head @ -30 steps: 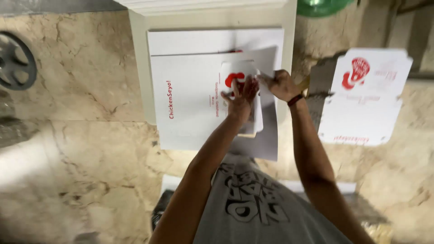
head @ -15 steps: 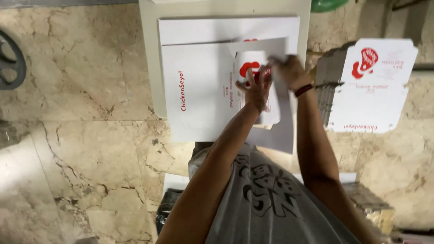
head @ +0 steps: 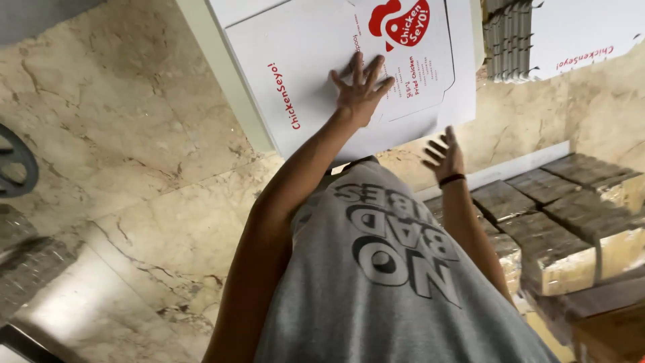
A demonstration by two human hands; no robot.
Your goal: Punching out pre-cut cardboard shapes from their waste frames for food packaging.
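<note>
The left hand (head: 359, 91) lay flat with fingers spread on the white flat box (head: 316, 74), while the right hand (head: 443, 158) hung open just below it.

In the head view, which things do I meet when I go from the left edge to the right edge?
Dark wheel → flat white cardboard sheets → left hand → right hand → stack of folded cardboard → bundles of cardboard.

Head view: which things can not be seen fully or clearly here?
- Flat white cardboard sheet under the left hand: top cut off by the frame edge.
- Stack of cardboard: top cut off.
- Bundles near the right hand: right ends out of frame, contents unclear.
- Dark round object: cut by the left edge.
</note>
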